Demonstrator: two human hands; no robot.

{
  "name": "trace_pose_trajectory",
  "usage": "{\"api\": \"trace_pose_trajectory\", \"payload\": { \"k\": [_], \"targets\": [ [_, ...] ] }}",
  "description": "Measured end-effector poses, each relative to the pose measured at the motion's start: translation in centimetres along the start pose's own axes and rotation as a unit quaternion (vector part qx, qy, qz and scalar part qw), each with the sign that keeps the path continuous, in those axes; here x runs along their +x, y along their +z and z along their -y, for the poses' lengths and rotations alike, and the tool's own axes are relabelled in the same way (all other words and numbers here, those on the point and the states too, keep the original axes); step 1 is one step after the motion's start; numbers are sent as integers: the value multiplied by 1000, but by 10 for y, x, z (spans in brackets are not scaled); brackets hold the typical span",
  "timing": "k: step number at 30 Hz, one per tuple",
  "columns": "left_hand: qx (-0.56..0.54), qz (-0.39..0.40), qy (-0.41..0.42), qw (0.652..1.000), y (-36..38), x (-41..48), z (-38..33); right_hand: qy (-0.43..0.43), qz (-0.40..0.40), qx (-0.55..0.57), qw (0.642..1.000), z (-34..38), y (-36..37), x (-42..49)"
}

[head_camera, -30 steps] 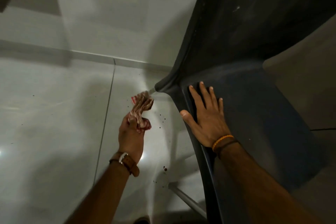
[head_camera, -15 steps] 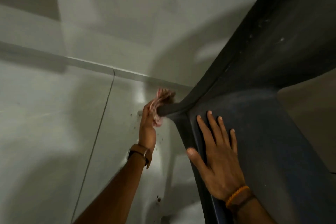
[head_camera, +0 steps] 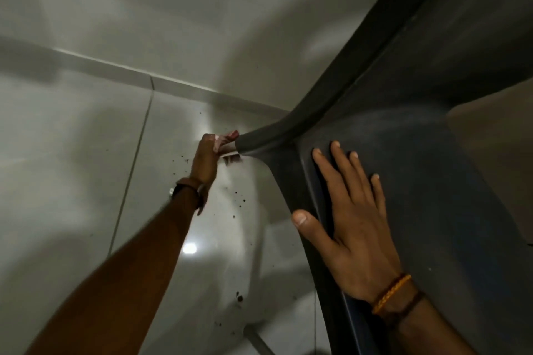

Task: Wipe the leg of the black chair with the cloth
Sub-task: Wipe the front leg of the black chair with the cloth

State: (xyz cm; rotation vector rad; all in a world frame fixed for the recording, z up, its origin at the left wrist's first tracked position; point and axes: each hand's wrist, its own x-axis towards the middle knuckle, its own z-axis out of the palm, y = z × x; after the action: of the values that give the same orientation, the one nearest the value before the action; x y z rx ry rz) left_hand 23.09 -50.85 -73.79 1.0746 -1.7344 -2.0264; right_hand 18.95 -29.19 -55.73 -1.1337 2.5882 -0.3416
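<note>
The black chair [head_camera: 403, 135] fills the right side, seen from above. One of its legs [head_camera: 259, 144] reaches left and down toward the floor, with a pale metal section [head_camera: 230, 148] showing past the black socket. My left hand [head_camera: 206, 157] grips a pink cloth [head_camera: 225, 138], which is pressed around that pale leg just beyond the black part. Most of the cloth is hidden in the fist. My right hand [head_camera: 349, 222] lies flat, fingers spread, on the chair seat near its left edge.
Glossy pale floor tiles [head_camera: 72, 181] with dark specks [head_camera: 239, 202] lie below the chair. A white wall [head_camera: 173, 8] with a skirting line [head_camera: 115, 69] stands behind. Another pale chair leg [head_camera: 259, 340] shows at the bottom.
My left hand carried the cloth up from the open floor to the chair leg and now closes it around the leg. The right hand stayed flat on the seat; the view shifted closer.
</note>
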Motion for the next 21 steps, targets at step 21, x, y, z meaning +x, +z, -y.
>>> {"api": "trace_pose_trajectory", "payload": {
  "k": [21],
  "targets": [
    [11, -24, -53, 998, -9, 59, 70, 6, 1, 10, 1000, 3, -1, -1]
  ]
}}
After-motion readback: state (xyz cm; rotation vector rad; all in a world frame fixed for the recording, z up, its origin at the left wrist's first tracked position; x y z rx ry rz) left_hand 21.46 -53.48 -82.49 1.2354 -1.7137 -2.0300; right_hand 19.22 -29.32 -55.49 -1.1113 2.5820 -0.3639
